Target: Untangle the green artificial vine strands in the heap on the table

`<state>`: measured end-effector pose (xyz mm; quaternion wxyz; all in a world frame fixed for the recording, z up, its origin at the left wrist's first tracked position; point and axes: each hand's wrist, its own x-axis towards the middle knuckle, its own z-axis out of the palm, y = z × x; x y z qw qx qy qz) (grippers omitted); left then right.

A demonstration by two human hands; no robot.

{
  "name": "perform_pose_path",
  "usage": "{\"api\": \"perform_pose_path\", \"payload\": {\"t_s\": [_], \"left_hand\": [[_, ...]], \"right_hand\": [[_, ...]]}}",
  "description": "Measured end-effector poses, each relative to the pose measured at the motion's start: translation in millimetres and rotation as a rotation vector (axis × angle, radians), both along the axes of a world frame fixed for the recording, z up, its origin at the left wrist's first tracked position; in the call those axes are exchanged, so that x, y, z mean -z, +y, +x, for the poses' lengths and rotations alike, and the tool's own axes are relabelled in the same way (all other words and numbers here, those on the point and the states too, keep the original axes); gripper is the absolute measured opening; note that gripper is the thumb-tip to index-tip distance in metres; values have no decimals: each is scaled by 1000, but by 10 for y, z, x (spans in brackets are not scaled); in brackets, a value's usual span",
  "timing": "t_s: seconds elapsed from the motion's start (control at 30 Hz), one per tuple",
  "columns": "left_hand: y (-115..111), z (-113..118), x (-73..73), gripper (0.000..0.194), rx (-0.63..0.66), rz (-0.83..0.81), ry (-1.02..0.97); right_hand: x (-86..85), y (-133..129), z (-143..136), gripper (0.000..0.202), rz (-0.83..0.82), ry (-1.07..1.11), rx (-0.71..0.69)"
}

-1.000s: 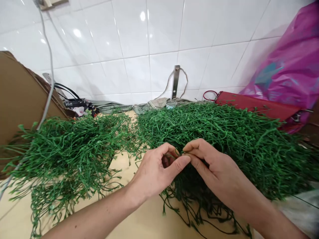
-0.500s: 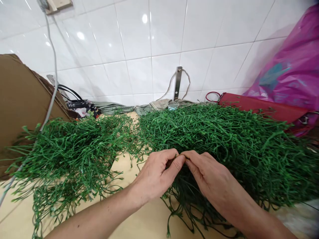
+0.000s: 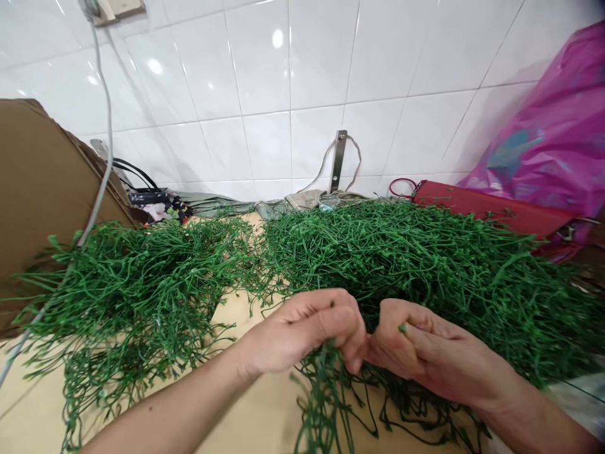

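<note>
Green artificial stems, thin and apparently plastic, are spread over a tan tabletop (image 3: 269, 410) in two masses: a smaller heap (image 3: 151, 271) on the left and a larger heap (image 3: 406, 249) on the right, reaching behind both hands. By their placing, both masses are presumably meant to be kept within easy reach. A loose bundle of stems (image 3: 326, 403) is seen hanging beneath the left hand (image 3: 314, 328), whose fingers are curled inward and appear to be closed on it, with the thumb laid along the index finger. The right hand (image 3: 420, 350) is likewise closed; a small green tip (image 3: 402, 328) is pinched between its thumb and index finger, and how much more is enclosed cannot be told. So fine a pinch is probably called for by the thinness of the stems. The curled fingers of the two hands are brought together below, while the thumbs are held apart.

In the frame half a second earlier, thumbs and index fingertips were joined at one point; now they have been separated and the wrists turned, and the bundle has been brought into view below the left hand. Both heaps, the red bag (image 3: 491, 205) and the cardboard box (image 3: 38, 208) are left essentially unchanged.
</note>
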<state>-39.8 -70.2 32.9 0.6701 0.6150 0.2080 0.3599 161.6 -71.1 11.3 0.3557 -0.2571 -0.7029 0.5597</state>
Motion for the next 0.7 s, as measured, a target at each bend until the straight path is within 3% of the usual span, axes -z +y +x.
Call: {"api": "perform_pose_path", "payload": {"t_s": [0.07,0.13,0.2,0.3,0.43,0.6,0.7], "left_hand": [[48,-10,11,47,-138,-15,-91],[111,-35,25,43,-345,48,-21],[162,-61,34,40,-529,147,157],[181,-72,49,35,-675,291,354],[137,-30,89,32,-670,317,374],[86,29,104,30,-583,232,322],[75,39,84,29,-522,230,322]], "right_hand": [[-22,13,28,53,-106,108,-57],[-82,54,74,48,-95,74,-1],[-160,112,118,43,66,-78,132],[-246,165,135,32,338,-252,315],[-227,110,15,28,442,-280,446],[-115,8,-214,10,307,-392,485],[-108,12,-240,15,269,-360,504]]}}
